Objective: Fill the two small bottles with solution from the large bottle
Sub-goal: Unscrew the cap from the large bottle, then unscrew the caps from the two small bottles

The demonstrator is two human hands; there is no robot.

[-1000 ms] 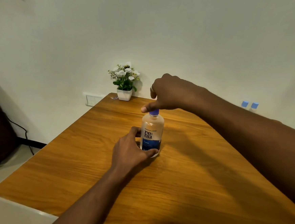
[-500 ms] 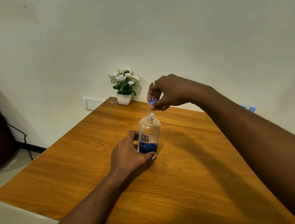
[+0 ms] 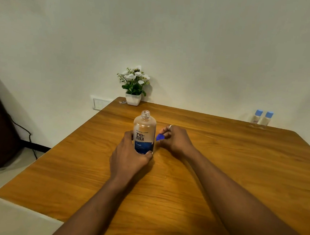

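Large bottle [image 3: 144, 134] uncapped, cap [image 3: 160, 137] lowered beside it

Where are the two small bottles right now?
The two small bottles stand side by side at the table's far right edge, against the wall, well beyond the right hand.

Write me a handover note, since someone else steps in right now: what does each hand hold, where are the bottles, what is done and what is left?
Left hand: wrapped round the lower part of the large bottle, which stands upright and uncapped near the middle of the table.
Right hand: low beside the bottle, pinching its blue cap.
Two small bottles: side by side at the far right edge by the wall, blue caps on.
Done: large bottle opened.
Left: put the cap down, fetch and uncap the small bottles, fill both.
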